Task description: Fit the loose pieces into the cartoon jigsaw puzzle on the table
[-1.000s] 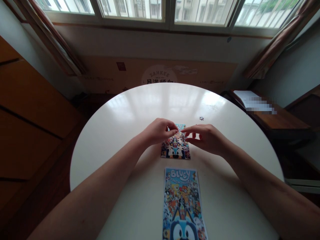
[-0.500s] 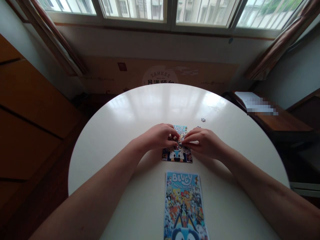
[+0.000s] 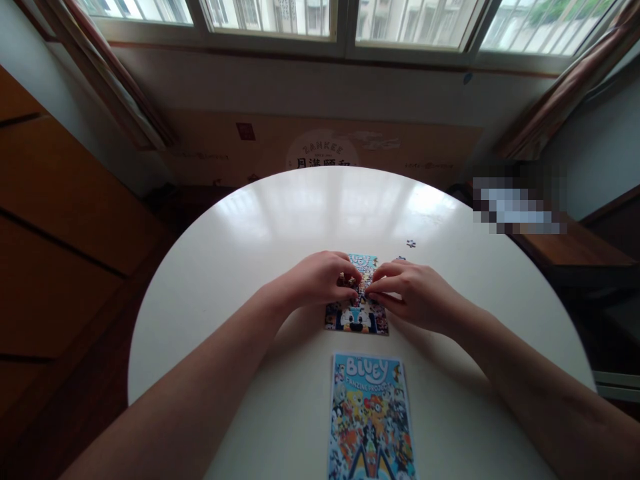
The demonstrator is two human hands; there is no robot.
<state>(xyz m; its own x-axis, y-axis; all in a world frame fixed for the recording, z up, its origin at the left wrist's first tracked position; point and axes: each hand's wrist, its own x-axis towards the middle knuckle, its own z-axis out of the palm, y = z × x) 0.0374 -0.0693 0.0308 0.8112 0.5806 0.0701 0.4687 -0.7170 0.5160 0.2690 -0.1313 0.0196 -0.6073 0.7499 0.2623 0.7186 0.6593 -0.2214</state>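
A small jigsaw puzzle (image 3: pixel 356 321) with a blue cartoon dog's face lies on the white table, largely assembled. My left hand (image 3: pixel 331 279) curls over its left side, thumb and forefinger bent inward onto the surface, with part of the picture showing between them. From the right, my right hand (image 3: pixel 407 287) reaches over the puzzle's middle. Its thumb and fingers come together in a pinch at a puzzle piece, mostly covered by the fingertips. Both hands' fingertips nearly meet. Below the puzzle lies a matching reference picture (image 3: pixel 371 413) headed "Bluey".
One loose puzzle piece (image 3: pixel 411 244) rests beyond my right hand, and another piece (image 3: pixel 401 258) is partly hidden behind it. The round white table (image 3: pixel 210 280) curves toward a wall under the windows. A wooden desk (image 3: pixel 585 243) stands at the right.
My view has shifted slightly, so the table and picture appear a little lower. The right fingertips have moved slightly relative to the puzzle; the left hand keeps its place on it.
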